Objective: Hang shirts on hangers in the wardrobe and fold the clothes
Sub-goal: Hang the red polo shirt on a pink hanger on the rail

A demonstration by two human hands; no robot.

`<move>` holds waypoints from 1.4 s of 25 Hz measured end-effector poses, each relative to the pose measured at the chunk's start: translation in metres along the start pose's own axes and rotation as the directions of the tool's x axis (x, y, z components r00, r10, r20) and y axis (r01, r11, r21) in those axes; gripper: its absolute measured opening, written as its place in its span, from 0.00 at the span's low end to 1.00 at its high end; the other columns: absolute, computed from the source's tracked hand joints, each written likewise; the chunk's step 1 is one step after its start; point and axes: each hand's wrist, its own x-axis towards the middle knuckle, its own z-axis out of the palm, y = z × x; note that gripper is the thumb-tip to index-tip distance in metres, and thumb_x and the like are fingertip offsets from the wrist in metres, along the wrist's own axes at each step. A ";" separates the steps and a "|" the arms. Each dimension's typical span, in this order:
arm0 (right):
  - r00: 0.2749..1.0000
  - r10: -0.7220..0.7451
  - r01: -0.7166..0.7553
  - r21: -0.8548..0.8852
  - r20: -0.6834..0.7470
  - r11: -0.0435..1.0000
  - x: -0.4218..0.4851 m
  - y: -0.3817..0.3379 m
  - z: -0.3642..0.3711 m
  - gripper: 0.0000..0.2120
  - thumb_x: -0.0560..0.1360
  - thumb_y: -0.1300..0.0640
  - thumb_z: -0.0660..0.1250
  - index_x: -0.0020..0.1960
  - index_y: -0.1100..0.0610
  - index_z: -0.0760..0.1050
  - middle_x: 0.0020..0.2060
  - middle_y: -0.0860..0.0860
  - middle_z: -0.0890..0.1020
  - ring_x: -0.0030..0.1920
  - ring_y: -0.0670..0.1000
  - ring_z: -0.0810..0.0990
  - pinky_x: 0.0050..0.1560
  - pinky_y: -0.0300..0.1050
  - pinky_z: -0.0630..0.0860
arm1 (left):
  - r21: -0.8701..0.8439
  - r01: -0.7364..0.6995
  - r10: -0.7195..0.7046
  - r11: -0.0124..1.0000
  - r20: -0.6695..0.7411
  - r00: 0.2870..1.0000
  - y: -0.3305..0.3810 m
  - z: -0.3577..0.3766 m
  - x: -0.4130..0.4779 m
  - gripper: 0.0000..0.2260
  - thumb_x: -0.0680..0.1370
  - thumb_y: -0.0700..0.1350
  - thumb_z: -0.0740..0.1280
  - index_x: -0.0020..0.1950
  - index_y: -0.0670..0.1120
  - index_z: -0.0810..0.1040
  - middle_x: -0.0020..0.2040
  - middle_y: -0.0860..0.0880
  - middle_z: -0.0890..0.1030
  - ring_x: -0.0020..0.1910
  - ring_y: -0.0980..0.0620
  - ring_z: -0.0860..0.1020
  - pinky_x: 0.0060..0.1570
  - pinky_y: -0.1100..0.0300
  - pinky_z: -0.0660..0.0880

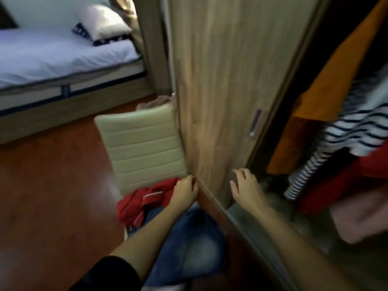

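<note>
Red garment (134, 206), eight o'clock of the curled left hand (184, 192), whose hold I cannot tell, looks soft, limp, light: lift by the collar; right hand (245, 190) spread, empty

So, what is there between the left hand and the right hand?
In the head view, the lower part of the wooden wardrobe door stands between the left hand and the right hand.

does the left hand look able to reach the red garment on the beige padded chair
Likely yes: the left hand is right beside the red garment on the beige padded chair, nothing between them.
</note>
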 end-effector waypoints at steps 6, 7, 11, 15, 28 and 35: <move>0.944 -0.088 0.073 0.060 0.317 0.996 0.039 -0.068 0.156 0.20 0.75 0.57 0.64 0.65 0.60 0.71 0.61 0.61 0.74 0.59 0.63 0.73 0.60 0.53 0.70 | 0.121 0.327 -0.333 0.937 0.040 0.942 -0.187 -0.008 0.006 0.19 0.77 0.46 0.65 0.66 0.40 0.70 0.61 0.40 0.77 0.60 0.40 0.75 0.56 0.52 0.69; 0.929 -0.111 0.094 0.065 0.352 0.993 0.045 -0.077 0.176 0.20 0.74 0.57 0.65 0.65 0.59 0.71 0.61 0.61 0.73 0.59 0.62 0.73 0.60 0.53 0.70 | 0.156 0.360 -0.371 0.920 0.043 0.928 -0.207 -0.009 0.011 0.21 0.76 0.47 0.66 0.66 0.40 0.68 0.62 0.39 0.75 0.61 0.40 0.73 0.57 0.52 0.68; 0.864 -0.202 0.183 0.086 0.462 0.979 0.070 -0.111 0.271 0.20 0.75 0.59 0.63 0.66 0.58 0.69 0.63 0.58 0.70 0.59 0.60 0.72 0.59 0.53 0.71 | 0.281 0.387 -0.429 0.878 0.102 0.898 -0.274 0.012 0.043 0.31 0.71 0.49 0.72 0.67 0.41 0.62 0.64 0.41 0.68 0.63 0.41 0.69 0.58 0.49 0.70; 0.798 -0.166 0.145 0.084 0.580 0.986 0.071 -0.128 0.337 0.28 0.76 0.60 0.63 0.73 0.56 0.57 0.68 0.55 0.62 0.63 0.58 0.68 0.62 0.51 0.69 | 0.344 0.331 -0.377 0.879 0.073 0.923 -0.299 0.043 0.057 0.19 0.77 0.44 0.65 0.64 0.42 0.64 0.60 0.43 0.71 0.58 0.43 0.72 0.47 0.51 0.72; 0.978 -0.166 0.096 0.437 0.124 0.894 0.112 -0.189 0.223 0.18 0.71 0.48 0.67 0.54 0.60 0.74 0.49 0.55 0.79 0.52 0.54 0.77 0.53 0.48 0.72 | -0.414 0.034 -0.078 0.910 -0.089 0.993 -0.181 -0.114 0.108 0.12 0.70 0.47 0.61 0.40 0.41 0.81 0.37 0.47 0.82 0.39 0.52 0.77 0.45 0.56 0.75; 0.988 -0.084 0.136 0.484 -0.128 0.865 0.141 -0.206 0.033 0.05 0.75 0.61 0.63 0.49 0.61 0.70 0.42 0.60 0.80 0.45 0.61 0.79 0.42 0.46 0.70 | -0.537 -0.128 0.118 0.834 -0.054 0.992 -0.020 -0.240 0.111 0.09 0.73 0.37 0.63 0.38 0.48 0.79 0.37 0.49 0.80 0.42 0.52 0.77 0.43 0.59 0.73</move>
